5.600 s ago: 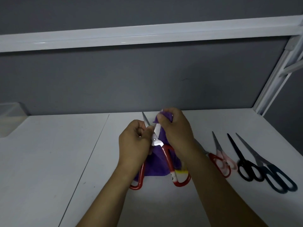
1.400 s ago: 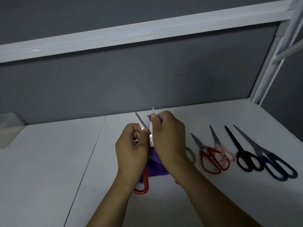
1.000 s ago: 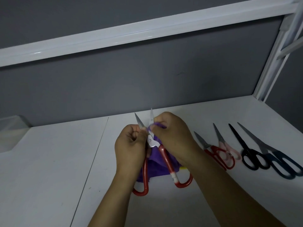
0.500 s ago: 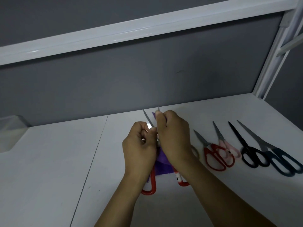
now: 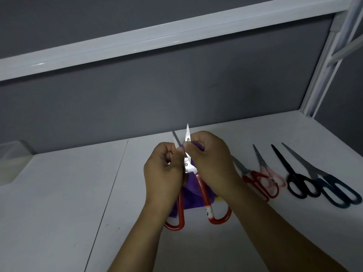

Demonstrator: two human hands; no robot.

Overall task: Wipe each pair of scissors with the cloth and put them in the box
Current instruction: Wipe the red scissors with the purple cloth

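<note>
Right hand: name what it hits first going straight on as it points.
The right hand, pinching purple cloth on the red-handled scissors, would probably meet the left hand first; depth is unclear.

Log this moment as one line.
step: wipe | left hand: holds scissors | right hand: pinches cloth on blade | box: far left | other scissors: lying right

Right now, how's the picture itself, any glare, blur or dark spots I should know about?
Head view: dim overall, with a bright glint on the raised blade of the red-handled scissors above the purple cloth. Head view: glare streaks along the white rail. Head view: the black scissors at right look slightly smeared; the clear box at the left edge is faint.
</note>
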